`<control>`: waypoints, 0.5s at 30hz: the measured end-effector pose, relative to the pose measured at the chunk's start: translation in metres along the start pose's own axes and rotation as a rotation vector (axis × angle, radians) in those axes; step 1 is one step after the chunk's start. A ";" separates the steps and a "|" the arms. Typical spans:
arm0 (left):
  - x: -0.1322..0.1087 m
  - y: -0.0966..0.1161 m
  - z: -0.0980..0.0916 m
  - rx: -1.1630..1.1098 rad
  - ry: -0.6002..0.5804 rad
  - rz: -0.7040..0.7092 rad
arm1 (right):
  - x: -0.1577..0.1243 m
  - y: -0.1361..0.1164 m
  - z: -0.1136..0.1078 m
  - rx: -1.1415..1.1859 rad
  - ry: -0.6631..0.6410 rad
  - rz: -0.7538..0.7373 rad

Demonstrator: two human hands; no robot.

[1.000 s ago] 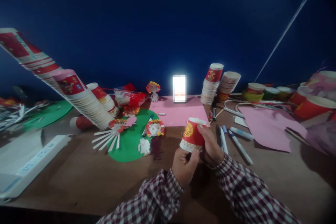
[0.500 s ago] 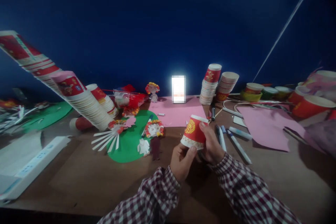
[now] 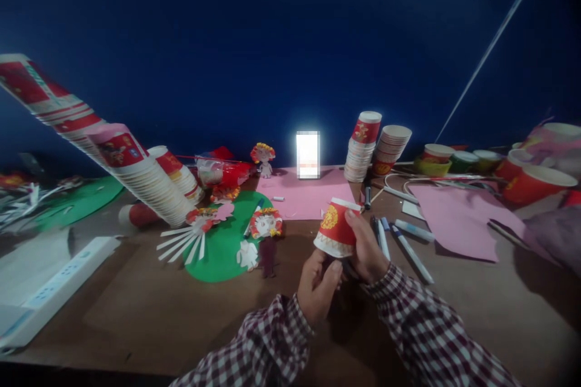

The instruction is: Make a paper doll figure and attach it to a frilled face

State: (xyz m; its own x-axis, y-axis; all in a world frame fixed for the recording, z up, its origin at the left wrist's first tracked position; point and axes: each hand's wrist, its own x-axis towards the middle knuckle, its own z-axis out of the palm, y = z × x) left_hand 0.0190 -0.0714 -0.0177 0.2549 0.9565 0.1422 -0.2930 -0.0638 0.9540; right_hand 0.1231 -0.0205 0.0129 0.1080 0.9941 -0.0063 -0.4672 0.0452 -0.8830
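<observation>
A red paper cup (image 3: 338,225) with a yellow emblem is held above the table, tilted, its wide white rim towards me. My right hand (image 3: 367,249) is wrapped round its right side, thumb on the red wall. At the lower rim, my left hand (image 3: 318,284) is closed, its curled fingers against the cup's edge and partly hidden. The left thumb lies just below the rim. Right of the cup lie several markers (image 3: 413,254). To the left, a paper figure with a red-and-yellow headdress (image 3: 266,224) lies partly on a green paper sheet (image 3: 213,266).
Leaning stacks of paper cups (image 3: 140,169) stand at left, with upright stacks (image 3: 361,154) behind the hands. Pink paper (image 3: 290,208) lies ahead, below a bright blurred panel (image 3: 308,154). A white power strip (image 3: 59,293) is at left; red bowls (image 3: 538,184) are at right.
My left thumb has slipped down off the cup's rim, and the left hand sits slightly lower. The cup has tipped a little; my right hand keeps its hold.
</observation>
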 end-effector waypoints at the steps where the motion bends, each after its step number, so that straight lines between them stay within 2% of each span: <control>1: 0.003 -0.001 0.000 -0.005 0.030 -0.002 | -0.001 0.001 0.001 0.004 -0.002 -0.005; 7: 0.013 -0.018 0.000 0.069 0.145 -0.154 | -0.004 0.012 0.004 -0.057 -0.083 -0.042; 15: 0.014 -0.011 -0.002 0.157 0.132 -0.100 | 0.002 0.013 -0.001 -0.119 -0.009 -0.060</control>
State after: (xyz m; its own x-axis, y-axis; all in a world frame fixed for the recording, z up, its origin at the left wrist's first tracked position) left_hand 0.0239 -0.0564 -0.0267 0.1499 0.9885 0.0185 -0.1223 0.0000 0.9925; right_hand 0.1180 -0.0185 0.0014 0.1243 0.9909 0.0517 -0.3530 0.0929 -0.9310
